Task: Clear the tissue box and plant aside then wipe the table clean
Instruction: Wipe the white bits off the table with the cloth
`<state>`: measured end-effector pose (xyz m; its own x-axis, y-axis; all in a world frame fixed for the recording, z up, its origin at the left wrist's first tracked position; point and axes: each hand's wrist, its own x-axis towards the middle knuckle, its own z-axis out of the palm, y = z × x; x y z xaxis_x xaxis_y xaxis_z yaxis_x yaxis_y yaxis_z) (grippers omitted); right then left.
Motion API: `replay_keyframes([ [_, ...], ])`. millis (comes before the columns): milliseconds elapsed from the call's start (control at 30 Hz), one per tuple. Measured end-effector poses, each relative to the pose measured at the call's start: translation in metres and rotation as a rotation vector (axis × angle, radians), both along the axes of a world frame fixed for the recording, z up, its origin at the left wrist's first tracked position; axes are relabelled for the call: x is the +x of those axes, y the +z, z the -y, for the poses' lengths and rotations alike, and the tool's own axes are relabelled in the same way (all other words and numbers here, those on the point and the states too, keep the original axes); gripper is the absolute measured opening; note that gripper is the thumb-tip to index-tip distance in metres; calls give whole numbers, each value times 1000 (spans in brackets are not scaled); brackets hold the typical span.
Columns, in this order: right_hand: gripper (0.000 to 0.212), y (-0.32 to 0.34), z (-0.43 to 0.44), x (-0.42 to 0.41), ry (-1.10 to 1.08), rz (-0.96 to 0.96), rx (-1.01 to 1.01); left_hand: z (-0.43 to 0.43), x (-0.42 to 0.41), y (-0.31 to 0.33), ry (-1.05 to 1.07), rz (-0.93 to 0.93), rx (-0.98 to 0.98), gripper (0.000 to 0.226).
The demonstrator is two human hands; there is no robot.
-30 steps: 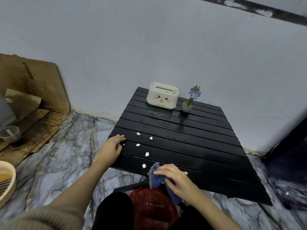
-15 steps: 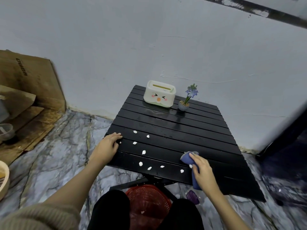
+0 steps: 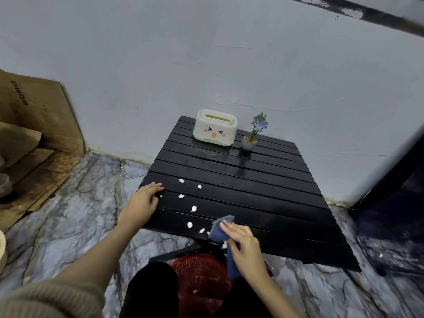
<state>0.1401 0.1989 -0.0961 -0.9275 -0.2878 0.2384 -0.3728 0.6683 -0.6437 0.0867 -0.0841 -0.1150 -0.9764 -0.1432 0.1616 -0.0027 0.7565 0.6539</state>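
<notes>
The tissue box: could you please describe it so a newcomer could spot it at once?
Find the black slatted table against the wall. At its far edge stands the tissue box, left of a small potted plant. It is cream-coloured with a cartoon face.

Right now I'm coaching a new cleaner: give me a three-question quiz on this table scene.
1. True or false: the tissue box and plant stand at the table's far edge.
2. Which of the hands grips the blue cloth? A left B right
3. What lies under the table's near edge?

Key: 1 true; 2 B; 3 a red basket.
</notes>
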Motion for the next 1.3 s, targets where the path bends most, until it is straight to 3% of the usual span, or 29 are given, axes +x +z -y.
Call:
replay_keyframes([
  [167, 51, 8, 2, 10, 144, 57, -56, 1, 2, -1, -2, 8, 3, 38],
  [267, 73, 15, -12, -5, -39, -16, -184, 2, 1, -1, -3, 14, -3, 39],
  [333, 69, 18, -16, -13, -99, -4, -209, 2, 1, -1, -3, 17, -8, 39],
  [433, 48, 23, -11, -29, -95, 34, -153, 3, 1, 0, -1, 16, -16, 39],
  [600, 41, 39, 18, -77, -51, 53, -116, 2, 1, 0, 16, 11, -12, 39],
  [900, 41, 32, 85, -183, 52, 123, 28, 1, 1, -1, 20, -12, -17, 41],
  [1033, 53, 19, 99, -197, 281, 161, 126, 2, 0, -2, 21, -24, -12, 41],
  [1300, 46, -5, 102, -202, 279, 87, 296, -1, 1, -2, 35, -14, -9, 41],
])
